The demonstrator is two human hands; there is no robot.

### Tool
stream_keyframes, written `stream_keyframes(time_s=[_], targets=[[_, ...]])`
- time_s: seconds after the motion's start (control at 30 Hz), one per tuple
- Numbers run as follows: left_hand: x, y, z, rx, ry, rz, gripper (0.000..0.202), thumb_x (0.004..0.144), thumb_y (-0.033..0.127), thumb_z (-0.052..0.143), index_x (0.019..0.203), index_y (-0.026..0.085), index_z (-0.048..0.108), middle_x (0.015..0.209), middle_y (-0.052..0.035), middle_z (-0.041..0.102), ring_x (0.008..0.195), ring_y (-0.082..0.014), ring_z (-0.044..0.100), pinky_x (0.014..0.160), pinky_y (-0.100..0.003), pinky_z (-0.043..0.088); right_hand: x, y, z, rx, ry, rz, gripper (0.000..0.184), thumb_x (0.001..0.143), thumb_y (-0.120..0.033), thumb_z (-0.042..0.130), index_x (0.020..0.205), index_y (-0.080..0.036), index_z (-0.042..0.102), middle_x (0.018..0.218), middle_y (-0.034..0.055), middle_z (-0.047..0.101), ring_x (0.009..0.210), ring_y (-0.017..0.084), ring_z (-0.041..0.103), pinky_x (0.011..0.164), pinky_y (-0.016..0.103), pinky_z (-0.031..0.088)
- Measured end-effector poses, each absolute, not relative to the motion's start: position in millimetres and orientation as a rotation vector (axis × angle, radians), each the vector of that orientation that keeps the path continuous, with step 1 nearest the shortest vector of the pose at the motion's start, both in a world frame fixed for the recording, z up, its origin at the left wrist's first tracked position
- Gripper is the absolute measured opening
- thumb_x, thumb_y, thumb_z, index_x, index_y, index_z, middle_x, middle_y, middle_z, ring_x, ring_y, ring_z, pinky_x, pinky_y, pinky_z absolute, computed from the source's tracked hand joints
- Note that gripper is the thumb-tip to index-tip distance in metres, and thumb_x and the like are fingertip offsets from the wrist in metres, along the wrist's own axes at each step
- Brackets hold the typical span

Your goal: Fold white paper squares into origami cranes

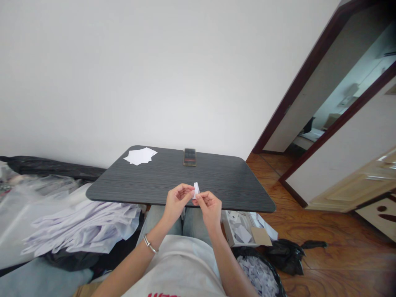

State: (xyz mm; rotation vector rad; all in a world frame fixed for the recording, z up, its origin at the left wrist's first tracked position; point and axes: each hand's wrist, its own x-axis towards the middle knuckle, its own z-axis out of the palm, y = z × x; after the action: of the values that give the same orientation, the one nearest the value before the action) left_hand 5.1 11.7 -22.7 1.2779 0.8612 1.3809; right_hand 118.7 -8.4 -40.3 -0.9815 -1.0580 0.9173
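Note:
Above the near edge of the dark table, a small folded piece of white paper (196,189) stands upright between my two hands. My left hand (180,198) pinches its left side with thumb and forefinger. On the other side, my right hand (209,205) grips its lower right part, fingers curled. The paper looks narrow and layered, pointed toward the top. At the table's far left lies a loose stack of white paper sheets (140,156). A dark rectangular object, blurred over, (189,157) rests near the back edge.
The dark wood-grain table (222,173) stands against a white wall. To the left is a heap of white cloth (83,225). Right of my legs are a box of papers (230,231), a black-lined bin full of folded paper pieces (258,272) and a black plastic bag (286,253).

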Motion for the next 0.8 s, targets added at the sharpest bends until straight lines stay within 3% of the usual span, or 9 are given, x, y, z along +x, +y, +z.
stream_keyframes(time_s=[0.13,0.8], targets=[[6.4,11.9,-24.8,1.25,0.816,1.356,0.023,0.062,0.021,0.073,0.081,0.013,0.062,0.071,-0.0027,0.065,0.064,-0.0126,0.061,0.062,-0.024,0.05,118.4,-8.5,-39.4,-0.98,-1.055,0.906,0.017,0.073,-0.03,0.065,0.066,-0.016,0.059,0.057,0.0012,0.065,0.054,0.015,0.063,0.055,0.026,0.053],[7.7,12.0,-26.6,1.189,0.811,1.356,0.021,0.064,0.017,0.069,0.084,0.012,0.061,0.075,-0.0035,0.064,0.066,-0.0103,0.06,0.064,-0.021,0.05,118.7,-4.2,-43.6,-0.983,-0.979,0.954,0.02,0.068,-0.031,0.07,0.066,-0.016,0.057,0.056,0.0011,0.066,0.051,0.014,0.062,0.052,0.025,0.052]])
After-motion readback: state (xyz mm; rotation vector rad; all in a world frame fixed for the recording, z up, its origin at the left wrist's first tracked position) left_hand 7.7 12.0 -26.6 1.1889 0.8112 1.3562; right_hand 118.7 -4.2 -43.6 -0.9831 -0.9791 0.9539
